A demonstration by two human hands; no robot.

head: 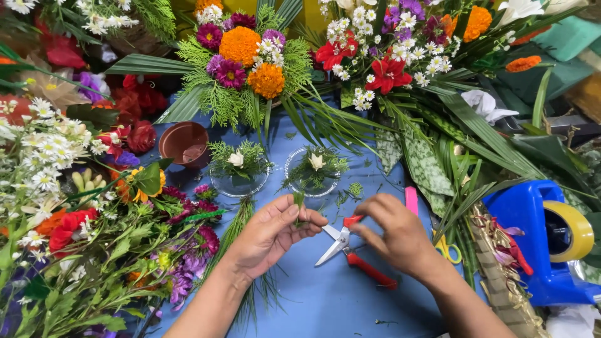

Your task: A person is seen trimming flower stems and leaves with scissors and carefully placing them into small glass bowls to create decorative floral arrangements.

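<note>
The left hand [269, 235] pinches a green sprig [298, 201] between thumb and fingers above the blue table [338, 300]. The right hand [391, 235] grips red-handled snips [350, 250], blades open, just beside it.

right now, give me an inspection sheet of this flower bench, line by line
surface: blue table, leaf bits scattered on it
job's things: small green sprig pinched in the left hand; red-handled snips under the right hand, blades open; two clear dishes, each with greenery and a white bud
clutter: brown pot, pink tool, yellow-handled scissors, blue tape dispenser
hands: left closed on the sprig; right fingers on the snips' handle, grip not clear
cables: nothing seen
surroundings: two bouquets at the far edge, loose flowers heaped at left, long leaves at right
</note>
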